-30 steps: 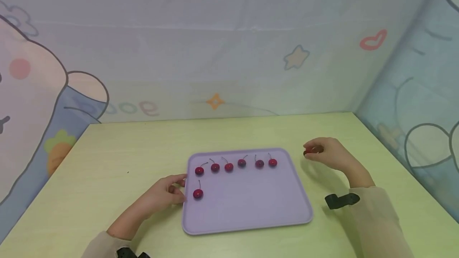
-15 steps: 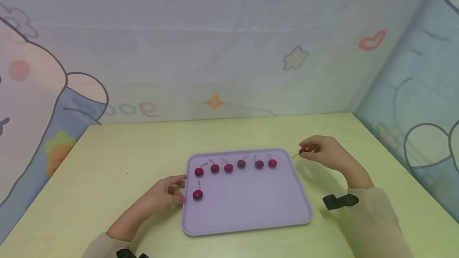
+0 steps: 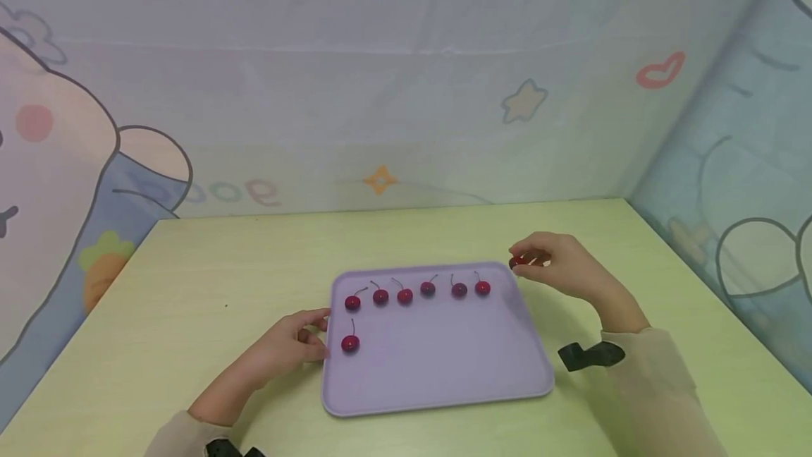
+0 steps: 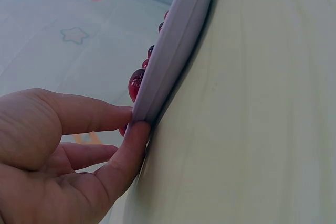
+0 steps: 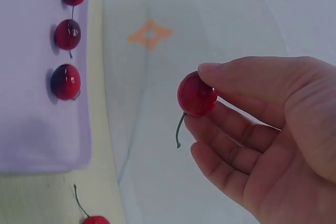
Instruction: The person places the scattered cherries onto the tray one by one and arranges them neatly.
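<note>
A lilac tray (image 3: 438, 358) lies on the table with several red cherries (image 3: 404, 296) in a row along its far side, stems attached. One more cherry (image 3: 350, 343) lies below the row's left end. My left hand (image 3: 294, 340) touches the tray's left edge, thumb and index fingertips resting apart along the rim. My right hand (image 3: 558, 266) pinches a cherry (image 5: 197, 94) between thumb and fingers above the tray's far right corner; its stem hangs down in the right wrist view.
Outside the tray, a loose cherry (image 5: 95, 220) shows at the bottom of the right wrist view; my right hand hides it in the head view. The pale yellow table (image 3: 241, 259) meets a printed cloth backdrop (image 3: 406, 104) behind and at both sides.
My right hand has moved left with the cherry, from beside the tray to its far right corner. My left hand and the cherries on the tray have stayed put.
</note>
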A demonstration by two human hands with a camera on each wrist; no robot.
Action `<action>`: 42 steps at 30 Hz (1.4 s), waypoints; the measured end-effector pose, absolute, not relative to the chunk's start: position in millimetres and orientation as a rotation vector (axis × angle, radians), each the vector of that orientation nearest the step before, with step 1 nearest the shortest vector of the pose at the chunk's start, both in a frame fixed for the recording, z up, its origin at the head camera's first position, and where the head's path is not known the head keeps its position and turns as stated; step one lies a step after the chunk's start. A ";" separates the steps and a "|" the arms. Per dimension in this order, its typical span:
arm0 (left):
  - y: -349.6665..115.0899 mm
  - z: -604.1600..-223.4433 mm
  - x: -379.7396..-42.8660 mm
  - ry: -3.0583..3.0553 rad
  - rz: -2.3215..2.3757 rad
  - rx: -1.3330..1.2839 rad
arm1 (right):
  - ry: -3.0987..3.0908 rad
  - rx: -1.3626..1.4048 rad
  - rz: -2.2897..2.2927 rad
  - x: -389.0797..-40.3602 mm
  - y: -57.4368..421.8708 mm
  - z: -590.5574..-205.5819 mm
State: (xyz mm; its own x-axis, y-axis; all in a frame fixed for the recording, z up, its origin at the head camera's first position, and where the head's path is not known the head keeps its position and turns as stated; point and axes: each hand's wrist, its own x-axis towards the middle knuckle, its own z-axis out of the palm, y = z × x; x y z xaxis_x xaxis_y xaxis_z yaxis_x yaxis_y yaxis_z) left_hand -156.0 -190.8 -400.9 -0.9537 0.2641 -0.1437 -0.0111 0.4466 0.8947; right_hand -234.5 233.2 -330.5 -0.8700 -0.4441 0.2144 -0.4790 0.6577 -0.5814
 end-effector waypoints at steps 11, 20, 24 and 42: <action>-190.3 -399.2 -155.7 2.443 1.498 0.210 | -2.736 0.920 1.085 -238.7 209.2 -332.9; -189.9 -400.1 -156.0 2.446 1.493 0.201 | -2.672 1.057 1.124 -237.6 183.2 -332.3; -190.0 -399.4 -156.1 2.447 1.487 0.206 | -2.676 1.075 1.131 -236.3 169.0 -331.2; -190.9 -399.8 -157.0 2.453 1.474 0.209 | -2.671 1.305 1.213 -221.1 109.9 -335.0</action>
